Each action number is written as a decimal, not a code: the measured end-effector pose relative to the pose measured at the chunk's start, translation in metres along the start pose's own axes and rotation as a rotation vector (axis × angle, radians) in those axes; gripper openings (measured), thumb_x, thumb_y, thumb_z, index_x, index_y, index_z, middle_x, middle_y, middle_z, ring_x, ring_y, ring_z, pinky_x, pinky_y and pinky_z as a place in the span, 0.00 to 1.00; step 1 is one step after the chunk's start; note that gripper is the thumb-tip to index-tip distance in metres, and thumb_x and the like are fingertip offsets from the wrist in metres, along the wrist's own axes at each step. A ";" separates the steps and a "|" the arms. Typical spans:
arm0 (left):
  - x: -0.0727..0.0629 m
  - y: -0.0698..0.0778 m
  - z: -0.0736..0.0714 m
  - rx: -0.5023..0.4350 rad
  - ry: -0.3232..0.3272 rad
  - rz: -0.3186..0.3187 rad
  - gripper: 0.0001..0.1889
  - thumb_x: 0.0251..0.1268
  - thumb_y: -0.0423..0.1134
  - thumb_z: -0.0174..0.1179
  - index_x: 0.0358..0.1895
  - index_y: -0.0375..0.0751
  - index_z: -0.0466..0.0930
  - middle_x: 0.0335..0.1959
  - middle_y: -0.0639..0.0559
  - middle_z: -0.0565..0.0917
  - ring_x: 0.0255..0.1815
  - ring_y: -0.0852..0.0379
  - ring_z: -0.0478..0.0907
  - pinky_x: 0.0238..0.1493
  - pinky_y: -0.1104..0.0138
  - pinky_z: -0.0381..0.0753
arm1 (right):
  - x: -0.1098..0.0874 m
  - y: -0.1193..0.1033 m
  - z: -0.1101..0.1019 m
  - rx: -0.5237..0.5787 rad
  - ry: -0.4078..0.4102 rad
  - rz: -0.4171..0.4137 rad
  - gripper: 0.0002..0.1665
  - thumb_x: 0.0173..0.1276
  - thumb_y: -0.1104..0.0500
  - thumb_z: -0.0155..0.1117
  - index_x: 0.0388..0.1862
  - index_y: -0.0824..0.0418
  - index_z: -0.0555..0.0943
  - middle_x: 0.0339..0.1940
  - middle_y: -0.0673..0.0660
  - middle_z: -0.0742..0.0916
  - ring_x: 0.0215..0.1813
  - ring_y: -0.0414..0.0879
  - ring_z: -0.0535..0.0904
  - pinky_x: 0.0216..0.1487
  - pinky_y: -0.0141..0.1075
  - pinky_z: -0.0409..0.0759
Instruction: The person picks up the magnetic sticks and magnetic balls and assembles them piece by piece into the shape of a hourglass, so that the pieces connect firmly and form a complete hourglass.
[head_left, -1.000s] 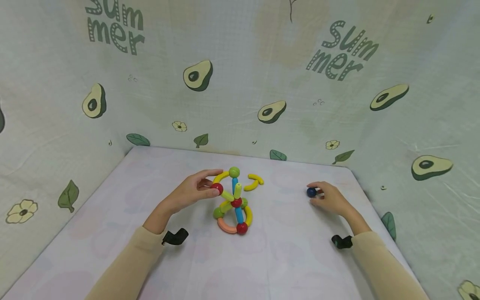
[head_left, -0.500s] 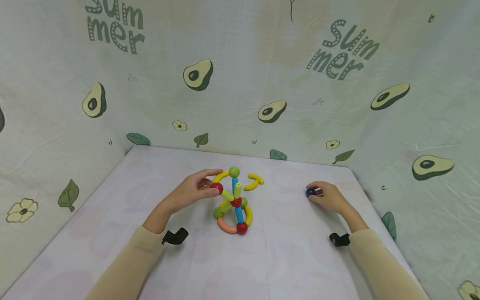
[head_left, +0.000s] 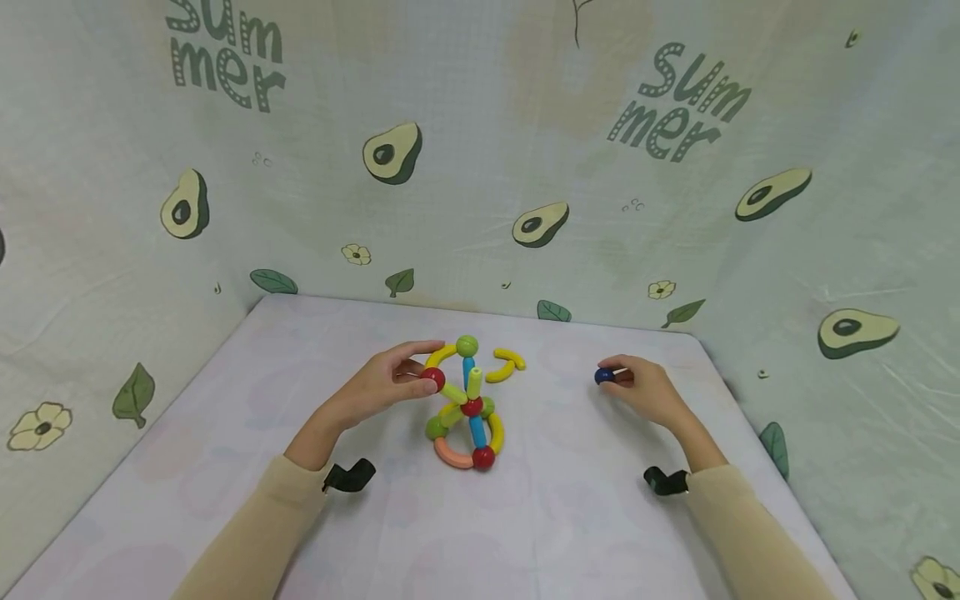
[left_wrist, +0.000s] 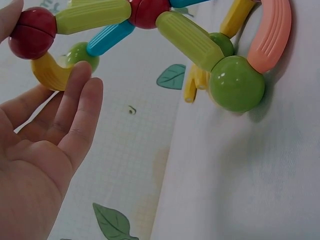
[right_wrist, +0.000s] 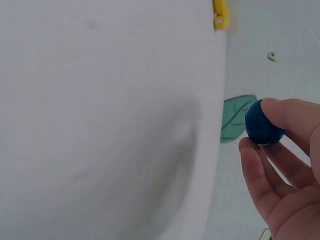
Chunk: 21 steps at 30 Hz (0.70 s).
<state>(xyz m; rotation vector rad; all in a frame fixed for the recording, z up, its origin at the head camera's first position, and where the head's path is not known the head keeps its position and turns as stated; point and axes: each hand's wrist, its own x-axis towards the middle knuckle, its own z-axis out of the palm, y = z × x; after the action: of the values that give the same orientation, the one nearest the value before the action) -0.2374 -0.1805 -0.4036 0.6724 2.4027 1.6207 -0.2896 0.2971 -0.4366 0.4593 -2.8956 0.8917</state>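
A toy structure of coloured rods and balls (head_left: 477,431) stands in the middle of the table, made of yellow, green, blue and salmon rods joined by red and green balls. My left hand (head_left: 378,383) holds its upper left side, with thumb and fingers around a red ball (left_wrist: 32,32) and the curved yellow rod (left_wrist: 50,75). Off to the right, my right hand (head_left: 645,390) pinches a dark blue ball (right_wrist: 264,124) between thumb and fingers. In the right wrist view the ball is raised off the table, whose surface shows a soft shadow.
Two curved yellow rods (head_left: 501,372) lie on the table just behind the structure, to its right. A patterned cloth (head_left: 465,167) with avocados and leaves walls the back and sides of the table (head_left: 570,517). Black wrist-camera mounts (head_left: 351,475) stick out from both sleeves.
My right hand has closed more firmly on the blue ball, lifted it and moved slightly left with it. The left hand and the structure have stayed in place.
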 end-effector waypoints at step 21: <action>0.000 -0.001 -0.001 0.005 0.000 0.011 0.36 0.71 0.50 0.71 0.80 0.56 0.69 0.72 0.48 0.77 0.59 0.49 0.81 0.57 0.59 0.85 | 0.003 -0.138 0.020 0.262 0.033 -0.182 0.22 0.72 0.60 0.75 0.64 0.57 0.84 0.58 0.55 0.88 0.51 0.48 0.89 0.55 0.39 0.88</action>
<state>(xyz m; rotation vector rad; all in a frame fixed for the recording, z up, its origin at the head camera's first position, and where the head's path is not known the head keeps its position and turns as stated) -0.2384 -0.1815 -0.4045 0.6879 2.4080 1.6188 -0.2499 0.1766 -0.3780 0.7079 -2.6628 1.2385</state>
